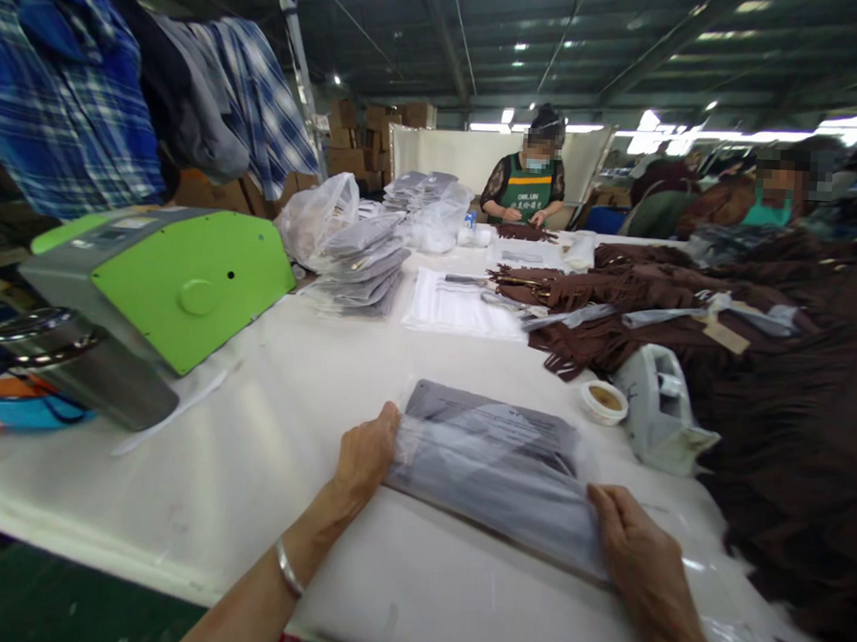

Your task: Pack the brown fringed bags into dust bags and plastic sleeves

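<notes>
A clear plastic bag (498,502) with folded grey fabric (481,410) inside is held at the front of the desk (269,485), its left end gripped by the left hand (368,452), its right end by the right hand (639,543). A brown substance (605,397) is contained in a round white tub (599,417). Bagged packets (366,270) are stacked farther back. Brown fringed fabric (775,406) is heaped at the right; plaid garments (60,81) are hung at upper left.

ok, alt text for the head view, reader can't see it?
A person's left hand and right hand hold opposite ends of a flat gray package in clear printed plastic, at a white table. A lime-green machine stands at left, fringed brown fabric is heaped at right, and a green-aproned co-worker is across the table.
</notes>
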A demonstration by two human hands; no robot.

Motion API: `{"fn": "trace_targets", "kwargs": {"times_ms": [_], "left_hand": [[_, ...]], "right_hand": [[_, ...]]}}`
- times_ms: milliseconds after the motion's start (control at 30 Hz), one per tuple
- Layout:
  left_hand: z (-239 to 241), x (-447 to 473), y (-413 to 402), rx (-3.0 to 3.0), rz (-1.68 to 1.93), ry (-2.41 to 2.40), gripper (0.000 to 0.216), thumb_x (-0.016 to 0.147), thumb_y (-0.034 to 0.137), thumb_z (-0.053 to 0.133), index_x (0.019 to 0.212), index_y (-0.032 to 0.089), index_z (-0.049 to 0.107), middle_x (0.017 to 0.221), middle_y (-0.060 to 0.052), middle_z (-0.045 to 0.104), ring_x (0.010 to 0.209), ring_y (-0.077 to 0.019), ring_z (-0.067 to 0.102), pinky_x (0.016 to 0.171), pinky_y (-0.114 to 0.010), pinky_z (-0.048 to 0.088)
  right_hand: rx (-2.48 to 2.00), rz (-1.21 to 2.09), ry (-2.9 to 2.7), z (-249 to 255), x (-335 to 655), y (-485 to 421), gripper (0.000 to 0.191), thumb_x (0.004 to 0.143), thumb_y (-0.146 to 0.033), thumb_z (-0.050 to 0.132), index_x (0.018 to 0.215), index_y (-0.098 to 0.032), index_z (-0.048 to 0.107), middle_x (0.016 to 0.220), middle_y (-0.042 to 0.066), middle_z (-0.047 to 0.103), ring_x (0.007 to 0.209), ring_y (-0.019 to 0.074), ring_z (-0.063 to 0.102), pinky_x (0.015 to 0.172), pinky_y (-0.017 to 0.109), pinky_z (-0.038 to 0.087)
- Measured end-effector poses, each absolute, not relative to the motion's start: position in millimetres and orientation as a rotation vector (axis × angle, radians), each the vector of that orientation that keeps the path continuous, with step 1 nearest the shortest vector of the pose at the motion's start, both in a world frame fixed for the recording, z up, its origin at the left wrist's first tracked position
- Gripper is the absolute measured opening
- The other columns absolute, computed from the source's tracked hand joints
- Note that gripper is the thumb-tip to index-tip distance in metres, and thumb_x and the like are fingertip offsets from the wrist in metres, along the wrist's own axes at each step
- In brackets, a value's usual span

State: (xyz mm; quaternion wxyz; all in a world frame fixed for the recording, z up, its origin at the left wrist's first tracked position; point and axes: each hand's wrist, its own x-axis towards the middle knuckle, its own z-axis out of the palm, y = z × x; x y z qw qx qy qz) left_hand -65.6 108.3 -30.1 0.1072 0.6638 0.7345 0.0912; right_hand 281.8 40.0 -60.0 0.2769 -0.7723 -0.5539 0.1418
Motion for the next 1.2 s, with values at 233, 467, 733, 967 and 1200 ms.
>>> {"fn": "trace_targets", "kwargs": {"times_ms": [233, 467, 733, 967, 1200], "left_hand": [[-30, -64, 111, 1.998, 0.153, 2.219, 0.029, 0.104, 0.032, 0.023, 0.105, 0.02, 0.049, 0.082, -0.008, 0.071, 0.082, -0.0252, 0.07, 0.068, -0.031, 0.045], [-23, -73, 123, 2.027, 0.107, 2.276, 0.026, 0.1, 0.04, 0.04, 0.096, 0.02, 0.057, 0.081, -0.01, 0.071, 0.078, -0.0295, 0.07, 0.064, -0.034, 0.047], [-9, -21, 64, 2.713, 0.679, 1.659, 0.031, 0.102, 0.029, 0.033, 0.101, 0.023, 0.063, 0.098, -0.005, 0.069, 0.097, -0.0199, 0.063, 0.091, -0.036, 0.046], [-56, 58, 49, 2.867, 0.389, 1.35, 0.098, 0.073, 0.063, 0.071, 0.151, 0.04, 0.016, 0.157, -0.005, 0.027, 0.141, -0.0431, 0.023, 0.104, -0.075, 0.023], [-82, 49, 61, 2.927, 0.445, 1.378, 0.109, 0.069, 0.052, 0.079, 0.151, 0.042, 0.008, 0.158, -0.005, 0.022, 0.141, -0.0441, 0.023, 0.109, -0.071, 0.014]], "right_hand": [[-2.123, 0.34, -1.615, -55, 288, 47, 0.04, 0.089, -0.056, 0.028, 0.086, -0.028, 0.055, 0.075, 0.003, 0.069, 0.071, 0.0267, 0.067, 0.062, 0.032, 0.041], [-2.385, 0.235, -1.878, -60, 280, 50, 0.032, 0.099, -0.046, 0.027, 0.09, -0.026, 0.051, 0.076, 0.007, 0.071, 0.074, 0.0307, 0.07, 0.055, 0.031, 0.031], [-2.373, 0.412, -1.88, -51, 277, 56, 0.033, 0.099, -0.049, 0.027, 0.09, -0.027, 0.05, 0.083, 0.007, 0.072, 0.081, 0.0305, 0.07, 0.059, 0.032, 0.034], [-2.187, 0.342, -1.609, -49, 309, 45, 0.027, 0.084, -0.051, 0.042, 0.089, -0.027, 0.056, 0.068, 0.004, 0.067, 0.066, 0.03, 0.066, 0.056, 0.033, 0.032], [-2.012, 0.199, -1.239, 3, 392, 80, 0.038, 0.087, -0.05, 0.041, 0.104, -0.021, 0.06, 0.102, 0.008, 0.068, 0.094, 0.0228, 0.063, 0.081, 0.032, 0.045]]}}
